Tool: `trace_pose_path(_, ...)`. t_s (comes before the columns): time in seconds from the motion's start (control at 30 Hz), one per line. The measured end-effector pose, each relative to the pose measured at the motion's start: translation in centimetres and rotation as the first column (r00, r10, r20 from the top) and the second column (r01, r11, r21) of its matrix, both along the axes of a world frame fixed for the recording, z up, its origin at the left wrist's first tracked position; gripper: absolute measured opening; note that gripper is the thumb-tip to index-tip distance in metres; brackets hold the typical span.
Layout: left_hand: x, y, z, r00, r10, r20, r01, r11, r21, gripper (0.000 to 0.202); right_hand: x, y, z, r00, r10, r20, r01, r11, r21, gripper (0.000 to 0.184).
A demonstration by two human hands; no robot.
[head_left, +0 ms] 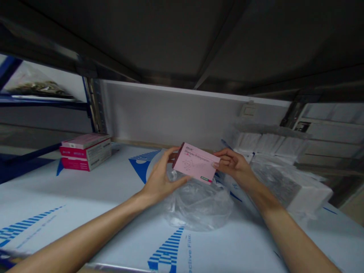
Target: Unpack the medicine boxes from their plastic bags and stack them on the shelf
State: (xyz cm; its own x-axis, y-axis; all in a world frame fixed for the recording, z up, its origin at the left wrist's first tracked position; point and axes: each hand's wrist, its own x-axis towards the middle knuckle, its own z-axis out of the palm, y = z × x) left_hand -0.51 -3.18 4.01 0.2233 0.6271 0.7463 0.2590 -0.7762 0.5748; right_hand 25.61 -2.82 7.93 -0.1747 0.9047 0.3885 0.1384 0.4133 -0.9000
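Observation:
A pink cardboard box (195, 163) with printed lettering and a dark red end is held up, tilted, between both hands. My left hand (160, 176) grips its left end, thumb along the lower edge and fingers behind. At the box's right end, my right hand (234, 165) pinches it between thumb and fingers. Beneath the box lies a crumpled clear plastic bag (199, 206) on the film-covered shelf (113, 216); whether anything is inside the bag I cannot tell.
Several pink and magenta boxes (87, 153) are stacked at the back left. To the right, white boxes (307, 189) sit in clear plastic wrap. A dark metal shelf (182, 41) hangs low overhead. Behind stands a white wall (170, 113) with a switch (249, 110).

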Motion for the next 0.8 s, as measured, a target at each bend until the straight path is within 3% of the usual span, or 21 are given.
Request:
trace_pose_path(0.2, -1.3, 0.9, 2.4, 0.933, -0.204, 0.298, 0.237, 0.969, -0.077, 0.069, -2.6, -1.3, 1.2, 0.997, 0.075, -0.027, -0.075, 0.997, 0.022, 0.044)
trace_pose_path(0.4, -3.3, 2.5, 3.0, 0.875, -0.165, 0.455, 0.283, 0.937, -0.203, 0.062, -4.8, -1.5, 2.4, 0.979, 0.199, 0.042, -0.197, 0.979, -0.053, 0.059)
trace_pose_path(0.53, -5.1, 3.4, 3.4, 0.868, -0.121, 0.481, 0.261, 0.936, -0.236, 0.055, -6.7, -1.0, 2.1, 0.986, 0.156, 0.051, -0.154, 0.987, -0.042, 0.07)
trace_pose_path(0.67, -7.3, 4.0, 4.4, 0.91, -0.085, 0.407, 0.218, 0.931, -0.293, 0.056, -9.6, -0.5, 2.2, 0.973, 0.224, 0.059, -0.22, 0.974, -0.059, 0.072)
trace_pose_path(0.8, -10.7, 4.1, 4.7, 0.956, 0.148, 0.253, -0.086, 0.967, -0.24, 0.054, -14.2, -0.1, 3.0, 0.917, 0.381, 0.118, -0.369, 0.923, -0.112, 0.055)
